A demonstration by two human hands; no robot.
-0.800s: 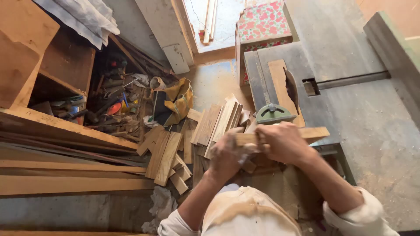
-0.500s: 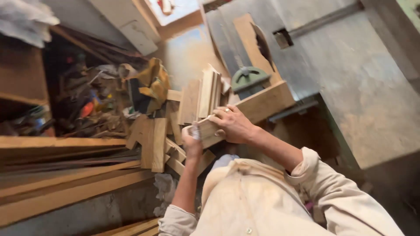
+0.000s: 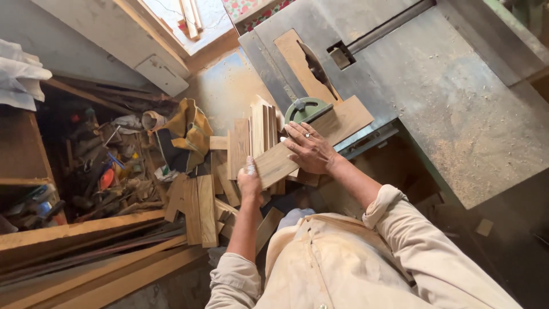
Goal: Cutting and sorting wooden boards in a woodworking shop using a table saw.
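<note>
Both hands on one flat wood board (image 3: 311,143), lying diagonal, far end resting on the metal saw tabletop (image 3: 457,97) edge. Right hand (image 3: 309,150) lies flat on top of the board mid-length, fingers spread open, pressing down. Left hand (image 3: 249,182) at the board's near end, fingers closed around that end. Green round guard (image 3: 306,109) sits just at 12 o'clock of the right hand, touching the board's far side. Stack of short wood offcuts (image 3: 251,137) at 10 o'clock of the board; more scraps on the floor at 8 o'clock. Cluttered tool bin (image 3: 97,171) well off at 9 o'clock
</note>
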